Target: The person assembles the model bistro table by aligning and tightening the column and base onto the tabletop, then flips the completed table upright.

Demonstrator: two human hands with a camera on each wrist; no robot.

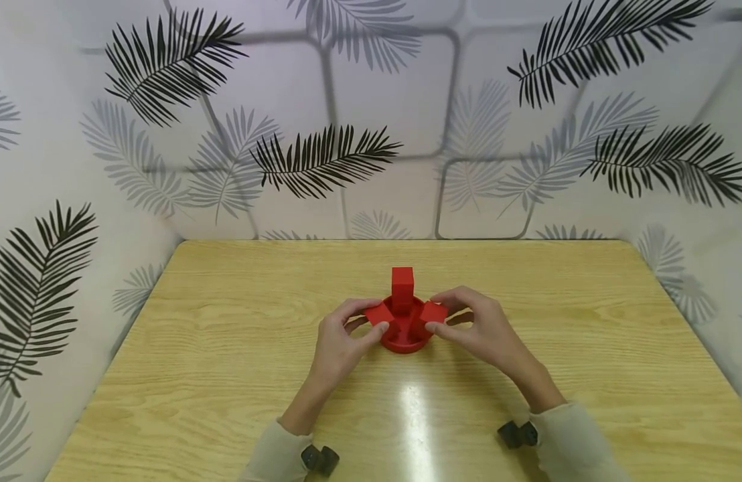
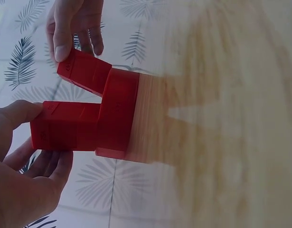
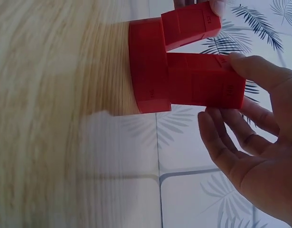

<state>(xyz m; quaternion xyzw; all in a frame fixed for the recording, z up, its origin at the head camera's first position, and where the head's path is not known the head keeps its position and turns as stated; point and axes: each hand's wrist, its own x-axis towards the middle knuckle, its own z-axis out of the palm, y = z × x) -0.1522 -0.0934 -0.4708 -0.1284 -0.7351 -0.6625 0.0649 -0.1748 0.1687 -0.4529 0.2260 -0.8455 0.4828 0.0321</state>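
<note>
A round red dish-like base point(image 1: 404, 347) sits on the table, with three red rectangular blocks rising from it. My left hand point(image 1: 337, 345) pinches the left block point(image 1: 379, 312) near its top, thumb on the near side and fingers behind. On the opposite side, the right block point(image 1: 434, 311) is held by my right hand point(image 1: 485, 328) between thumb and fingers. Both held blocks lean outward, their lower ends at the base. The back block point(image 1: 402, 286) stands upright, untouched. In the right wrist view, small raised markings show on the right block point(image 3: 205, 78), too blurred to read.
The light wood table point(image 1: 226, 375) spreads around the base on all sides. A pale wall covering point(image 1: 383, 201) with leaf patterns rises behind its far edge. Dark small devices point(image 1: 320, 460) sit at both sleeve cuffs.
</note>
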